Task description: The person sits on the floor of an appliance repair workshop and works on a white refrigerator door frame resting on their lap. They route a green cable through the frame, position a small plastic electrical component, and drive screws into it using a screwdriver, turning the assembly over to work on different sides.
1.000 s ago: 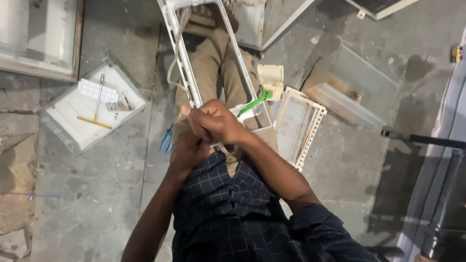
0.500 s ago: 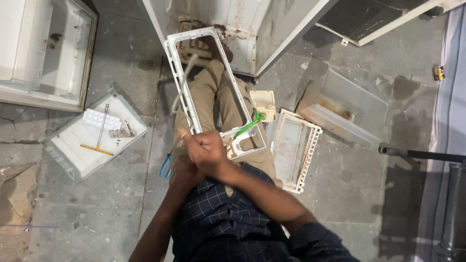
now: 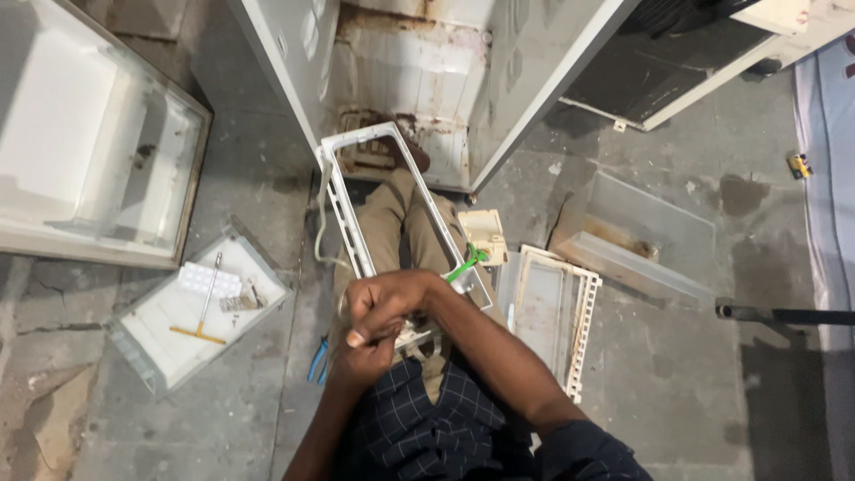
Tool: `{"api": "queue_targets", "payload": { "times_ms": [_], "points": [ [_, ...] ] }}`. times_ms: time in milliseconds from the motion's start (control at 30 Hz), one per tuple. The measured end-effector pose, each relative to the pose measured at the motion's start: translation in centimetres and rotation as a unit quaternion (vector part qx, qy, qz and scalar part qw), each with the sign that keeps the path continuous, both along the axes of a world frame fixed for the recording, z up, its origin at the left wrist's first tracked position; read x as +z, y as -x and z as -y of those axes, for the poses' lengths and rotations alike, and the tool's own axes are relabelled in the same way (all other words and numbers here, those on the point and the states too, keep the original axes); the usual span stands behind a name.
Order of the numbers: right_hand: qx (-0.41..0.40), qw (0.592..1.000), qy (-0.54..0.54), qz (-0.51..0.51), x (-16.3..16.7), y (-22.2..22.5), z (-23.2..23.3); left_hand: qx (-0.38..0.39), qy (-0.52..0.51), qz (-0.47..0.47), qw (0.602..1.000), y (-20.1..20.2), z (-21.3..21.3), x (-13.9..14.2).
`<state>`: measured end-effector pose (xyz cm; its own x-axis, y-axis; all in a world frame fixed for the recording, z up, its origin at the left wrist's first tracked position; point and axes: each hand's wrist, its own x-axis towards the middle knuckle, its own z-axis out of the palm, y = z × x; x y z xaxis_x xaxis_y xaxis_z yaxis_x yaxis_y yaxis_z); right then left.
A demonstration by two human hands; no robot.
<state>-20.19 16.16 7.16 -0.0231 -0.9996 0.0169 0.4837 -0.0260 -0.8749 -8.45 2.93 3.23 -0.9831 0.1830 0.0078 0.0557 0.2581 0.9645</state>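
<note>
A long white plastic frame (image 3: 352, 233) lies along my outstretched legs, its far end toward an open refrigerator cabinet (image 3: 419, 71). Both hands meet at its near end. My right hand (image 3: 396, 298) curls on top, fingers closed. My left hand (image 3: 356, 363) sits just below it, gripping the same end. Whatever small part the fingers pinch is hidden. A green-handled tool (image 3: 465, 264) pokes out beside my right wrist, against the frame's right rail.
Blue-handled pliers (image 3: 317, 359) lie on the concrete by my left leg. A clear tray (image 3: 160, 343) holding a yellow-handled tool sits at left, a white grille shelf (image 3: 554, 313) and a clear drawer (image 3: 641, 233) at right. A refrigerator door (image 3: 85, 160) lies far left.
The view has tipped toward the cabinet, so more of the refrigerator shows. My hands stay clasped at the frame's near end, with only slight finger shifts.
</note>
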Motion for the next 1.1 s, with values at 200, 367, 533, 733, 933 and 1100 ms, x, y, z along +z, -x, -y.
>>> {"api": "queue_targets", "payload": {
  "times_ms": [200,367,533,733,933,1100],
  "points": [
    [-0.339,0.922,0.000,-0.187,-0.1,-5.3,-0.1,0.006,0.071,0.002,0.997,-0.4,0.9,-0.6],
    [-0.648,0.725,-0.104,-0.208,1.4,-10.0,2.5,0.005,0.136,-0.371,0.918,0.0,1.3,-0.9],
    [-0.479,0.856,-0.077,-0.176,1.8,-7.9,0.8,-0.031,-0.008,-0.160,0.987,0.4,1.2,-0.2],
    [-0.084,0.995,0.016,-0.059,-0.2,-1.7,0.2,-0.030,0.070,-0.078,0.994,0.0,0.3,0.2],
    [-0.213,0.975,0.001,-0.062,-1.7,-4.4,0.9,-0.005,0.042,0.000,0.999,0.3,0.4,0.1],
    [-0.626,0.762,-0.036,-0.161,-0.2,-9.2,2.6,-0.018,0.011,-0.152,0.988,0.6,1.0,0.4]
  ]
}}
